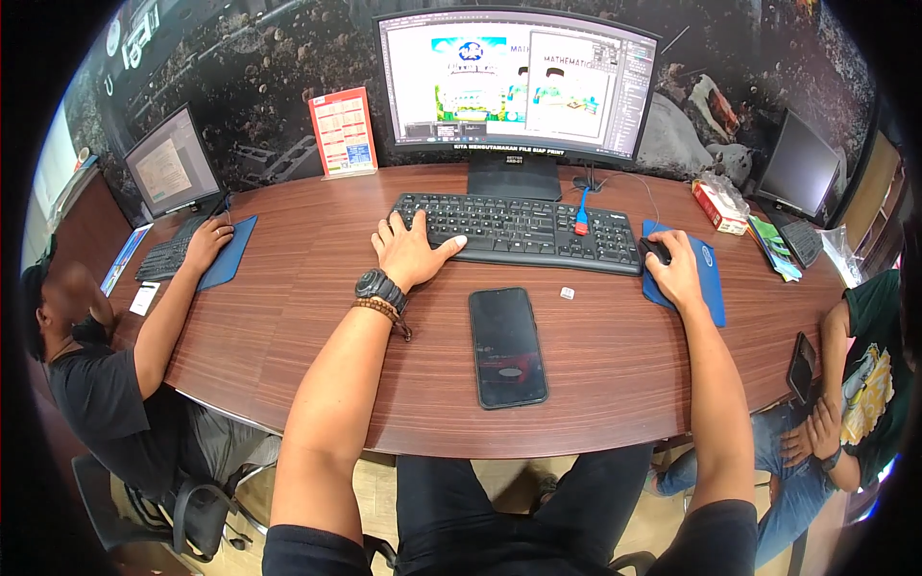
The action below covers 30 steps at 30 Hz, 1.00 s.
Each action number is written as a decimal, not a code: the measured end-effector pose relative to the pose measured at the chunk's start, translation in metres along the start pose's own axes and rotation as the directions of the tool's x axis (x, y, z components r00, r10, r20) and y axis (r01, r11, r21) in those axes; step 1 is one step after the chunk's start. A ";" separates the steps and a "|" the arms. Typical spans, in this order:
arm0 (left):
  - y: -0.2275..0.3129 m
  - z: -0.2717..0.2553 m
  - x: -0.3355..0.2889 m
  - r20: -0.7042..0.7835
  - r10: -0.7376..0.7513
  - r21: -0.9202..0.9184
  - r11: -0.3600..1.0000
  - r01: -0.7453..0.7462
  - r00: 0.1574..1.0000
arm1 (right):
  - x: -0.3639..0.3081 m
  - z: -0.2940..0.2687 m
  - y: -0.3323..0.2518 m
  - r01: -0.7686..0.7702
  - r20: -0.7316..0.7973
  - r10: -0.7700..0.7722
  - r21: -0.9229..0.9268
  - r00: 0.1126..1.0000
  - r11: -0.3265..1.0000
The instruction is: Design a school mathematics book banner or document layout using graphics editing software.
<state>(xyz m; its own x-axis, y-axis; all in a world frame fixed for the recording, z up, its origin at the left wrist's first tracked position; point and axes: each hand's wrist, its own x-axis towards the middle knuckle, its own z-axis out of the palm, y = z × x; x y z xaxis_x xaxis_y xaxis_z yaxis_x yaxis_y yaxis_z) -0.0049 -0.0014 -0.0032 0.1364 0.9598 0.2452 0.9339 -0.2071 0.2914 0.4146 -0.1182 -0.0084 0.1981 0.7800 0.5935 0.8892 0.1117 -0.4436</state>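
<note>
My left hand [410, 252] rests with spread fingers on the left end of a black keyboard [519, 227]; a black watch and a beaded bracelet are on that wrist. My right hand [675, 266] is wrapped over a black computer mouse [657, 252] on a blue mouse pad [709, 280]. Behind the keyboard stands a wide curved monitor [519, 86] with page layouts on its screen. Between my forearms a black smartphone [507, 348] lies face up on the brown wooden desk [423, 384]. A small pale square piece [567, 293] sits between phone and keyboard.
A blue cable with a red end [582, 223] lies over the keyboard. A red and white desk calendar [344, 132] stands left of the monitor. At the left a co-worker [96, 384] uses another computer; at the right a person [855, 384] sits near a red and white box [719, 207].
</note>
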 end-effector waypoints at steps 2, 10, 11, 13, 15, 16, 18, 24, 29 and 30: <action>-0.001 0.002 0.001 0.003 0.002 -0.003 1.000 -0.002 1.000 | 0.000 0.001 0.000 -0.008 0.001 0.008 -0.003 1.000 1.000; 0.000 0.000 0.002 0.003 0.000 -0.017 1.000 0.000 1.000 | 0.001 0.001 0.002 -0.002 -0.009 0.002 0.007 1.000 1.000; 0.000 -0.001 0.002 0.002 0.000 -0.017 1.000 0.000 1.000 | 0.001 0.001 0.003 -0.002 -0.010 0.002 0.006 1.000 1.000; 0.000 -0.001 0.001 0.010 -0.003 -0.013 1.000 0.003 1.000 | 0.002 0.001 0.002 -0.014 0.000 0.014 0.001 1.000 1.000; 0.000 -0.001 0.000 0.009 -0.006 -0.013 1.000 0.006 1.000 | 0.001 0.000 0.000 -0.014 -0.001 0.014 -0.001 1.000 1.000; 0.000 -0.001 0.000 0.009 -0.008 -0.013 1.000 0.008 1.000 | 0.001 0.000 -0.001 -0.014 -0.003 0.014 -0.003 1.000 1.000; 0.001 -0.001 0.000 0.009 -0.009 -0.009 1.000 0.009 1.000 | 0.000 0.000 0.000 -0.011 -0.007 0.011 0.001 1.000 1.000; 0.000 0.000 0.001 0.006 -0.003 -0.002 1.000 0.004 1.000 | 0.000 0.000 0.001 0.008 -0.013 -0.008 0.019 1.000 1.000; 0.000 0.001 0.001 0.007 0.006 -0.011 1.000 -0.006 1.000 | 0.001 0.001 0.003 0.026 -0.020 -0.026 0.006 0.999 1.000; 0.000 0.001 0.000 0.002 0.007 -0.011 1.000 -0.007 1.000 | 0.001 0.001 0.003 0.026 -0.023 -0.026 0.011 0.999 1.000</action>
<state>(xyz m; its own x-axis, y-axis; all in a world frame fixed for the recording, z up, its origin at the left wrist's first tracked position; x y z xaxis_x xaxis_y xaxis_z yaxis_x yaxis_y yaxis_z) -0.0050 -0.0007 -0.0041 0.1432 0.9589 0.2451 0.9292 -0.2156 0.3002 0.4173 -0.1166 -0.0102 0.1846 0.7624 0.6202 0.8895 0.1387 -0.4354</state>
